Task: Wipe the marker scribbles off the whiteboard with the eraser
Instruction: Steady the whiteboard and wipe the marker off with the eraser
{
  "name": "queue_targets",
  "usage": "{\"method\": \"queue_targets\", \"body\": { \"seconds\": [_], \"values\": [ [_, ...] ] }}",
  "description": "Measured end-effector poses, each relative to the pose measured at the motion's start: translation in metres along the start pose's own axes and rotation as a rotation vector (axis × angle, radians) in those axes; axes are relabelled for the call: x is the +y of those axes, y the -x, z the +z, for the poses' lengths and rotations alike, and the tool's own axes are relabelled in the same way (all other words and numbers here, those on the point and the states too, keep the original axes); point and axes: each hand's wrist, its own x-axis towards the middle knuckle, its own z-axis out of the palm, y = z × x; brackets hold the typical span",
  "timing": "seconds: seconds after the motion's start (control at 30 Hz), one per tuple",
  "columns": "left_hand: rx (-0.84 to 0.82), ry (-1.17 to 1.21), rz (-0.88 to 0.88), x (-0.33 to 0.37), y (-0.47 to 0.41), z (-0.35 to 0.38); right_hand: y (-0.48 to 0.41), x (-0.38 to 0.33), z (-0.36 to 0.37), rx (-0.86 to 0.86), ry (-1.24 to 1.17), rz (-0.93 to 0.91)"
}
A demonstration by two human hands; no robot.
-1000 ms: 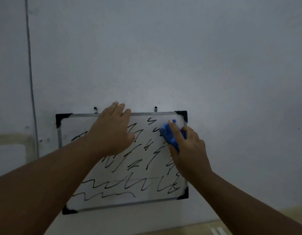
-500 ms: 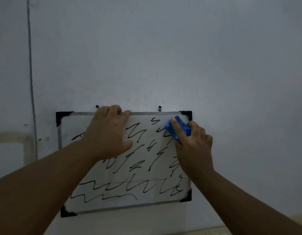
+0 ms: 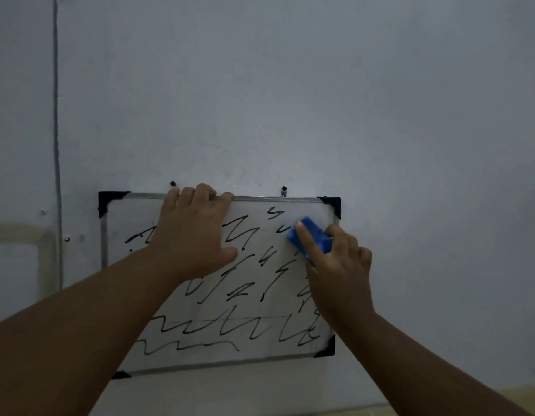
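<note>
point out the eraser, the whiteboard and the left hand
blue eraser (image 3: 318, 235): head view, its upper face
whiteboard (image 3: 275, 348): head view, bare surface near bottom edge
left hand (image 3: 194, 235): head view, back of the hand

The left hand (image 3: 194, 235) blocks the whiteboard (image 3: 275, 352) at upper left; the right hand (image 3: 338, 271), gripping the eraser (image 3: 312, 235), crowds the right frame. Board between the 2 hands and below lies open.

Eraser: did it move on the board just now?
Yes. The eraser, gripped by the right hand, slid a little down and left, away from the top right corner of the whiteboard.
</note>
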Motion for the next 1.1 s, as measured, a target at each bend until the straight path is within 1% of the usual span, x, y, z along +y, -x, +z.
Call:
{"method": "queue_targets", "body": {
  "seconds": [0.07, 0.1, 0.2, 0.23, 0.33, 0.4, 0.53, 0.57, 0.7, 0.73, 0.83, 0.87, 1.0, 1.03, 1.1],
  "values": [
    [0.000, 0.008, 0.002, -0.001, 0.000, 0.000, 0.001, 0.008, -0.001, 0.008, 0.012, -0.040],
    [0.003, 0.016, 0.001, -0.001, -0.001, -0.001, -0.002, 0.011, -0.002, 0.020, 0.008, -0.015],
    [0.010, 0.022, -0.005, 0.001, 0.000, 0.001, -0.012, 0.004, -0.004, 0.038, -0.061, 0.142],
    [0.010, 0.019, -0.007, 0.001, 0.000, 0.001, -0.011, -0.001, -0.003, 0.032, -0.063, 0.148],
    [-0.007, -0.004, -0.006, 0.001, 0.001, 0.002, 0.002, -0.007, 0.000, 0.002, -0.001, 0.023],
    [-0.029, -0.025, -0.004, 0.000, 0.000, 0.002, 0.003, 0.001, -0.001, 0.003, 0.006, -0.018],
    [-0.050, -0.016, -0.023, 0.003, 0.003, 0.004, -0.008, -0.002, -0.002, 0.031, -0.016, 0.107],
    [-0.050, -0.009, -0.029, 0.004, 0.004, 0.005, -0.006, -0.007, 0.000, 0.035, -0.012, 0.102],
    [-0.072, -0.012, -0.041, 0.003, 0.006, 0.005, 0.002, -0.003, 0.002, 0.013, 0.012, -0.041],
    [-0.076, -0.014, -0.047, 0.002, 0.006, 0.005, -0.001, 0.001, 0.001, 0.021, 0.002, -0.035],
    [-0.086, -0.029, -0.057, 0.003, 0.006, 0.005, -0.011, -0.001, 0.000, 0.028, -0.035, 0.089],
    [-0.086, -0.028, -0.058, 0.003, 0.006, 0.005, -0.010, -0.006, 0.000, 0.025, -0.033, 0.103],
    [-0.098, -0.054, -0.048, 0.002, 0.005, 0.005, 0.000, -0.007, 0.001, 0.009, -0.002, -0.037],
    [-0.101, -0.056, -0.045, 0.001, 0.005, 0.004, -0.002, -0.003, 0.000, 0.014, -0.003, -0.050],
    [-0.104, -0.050, -0.043, 0.000, 0.005, 0.004, -0.009, 0.001, -0.002, 0.027, -0.014, 0.001]
  ]
}}
